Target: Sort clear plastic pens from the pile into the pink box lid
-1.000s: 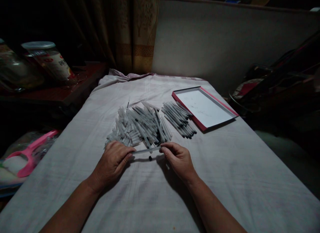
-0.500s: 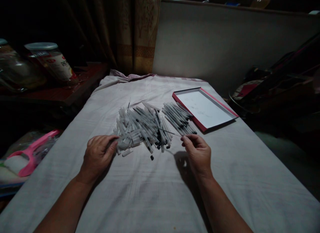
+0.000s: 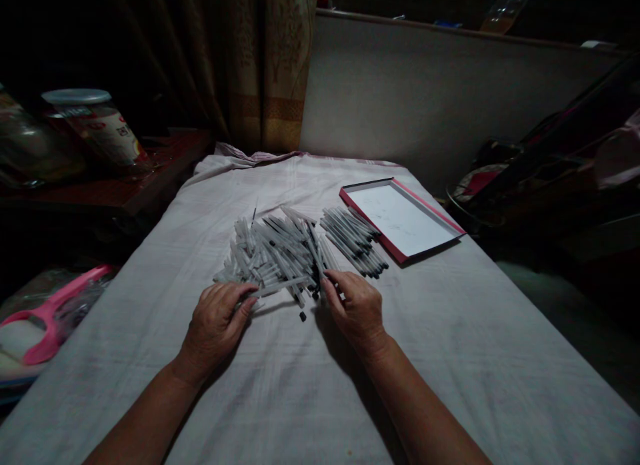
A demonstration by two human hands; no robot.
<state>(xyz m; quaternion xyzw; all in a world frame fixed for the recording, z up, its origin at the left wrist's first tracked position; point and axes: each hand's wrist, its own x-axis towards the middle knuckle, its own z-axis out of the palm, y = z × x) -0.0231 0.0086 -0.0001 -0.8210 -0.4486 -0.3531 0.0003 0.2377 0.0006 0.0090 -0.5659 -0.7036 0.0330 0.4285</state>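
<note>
A loose heap of clear pen barrels lies mid-table on a pale cloth. To its right sits a tidier row of assembled pens with dark tips. My left hand pinches one end of a clear pen barrel that angles up to the right. My right hand rests at the heap's near right edge, its fingers curled onto the pens there; what they grip is hidden. A small black cap lies on the cloth between my hands.
A shallow red-edged box lid lies open behind the pen row. A dark side table at left carries a white-lidded jar. Pink plastic hangers lie low on the left. Bags are piled at right.
My right hand came back from the assembled row to the heap's near edge. My left hand moved right and now holds a barrel by its end.
</note>
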